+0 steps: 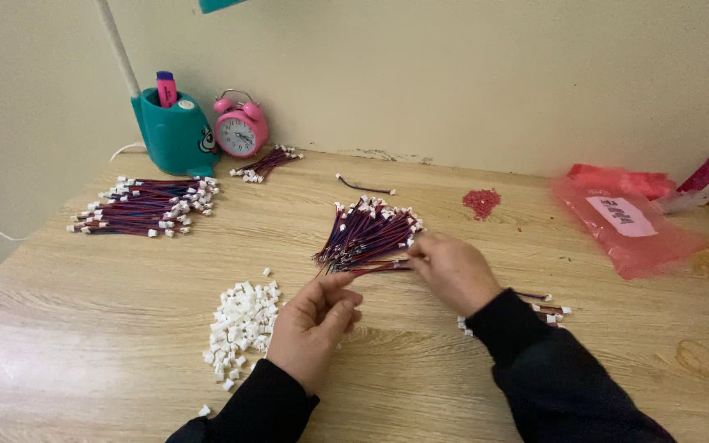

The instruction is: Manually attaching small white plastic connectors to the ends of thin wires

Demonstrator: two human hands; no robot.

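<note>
The wooden surface [125,279] carries the work laid out by kind, each within reach. At ten o'clock lies a large bundle of red-and-blue wire leads [145,207], apparently set aside. At twelve o'clock sits the central pile of wire leads [368,228], fanned so that single ones pull free. At two o'clock lies a pink plastic bag [629,226]. The heap of white connector housings [240,328] rests at eight o'clock, just beside the left hand [315,324]. The right hand [453,271] pinches one wire lead [379,267] at its end; the left hand's grip closes on the other end, holding it taut.
</note>
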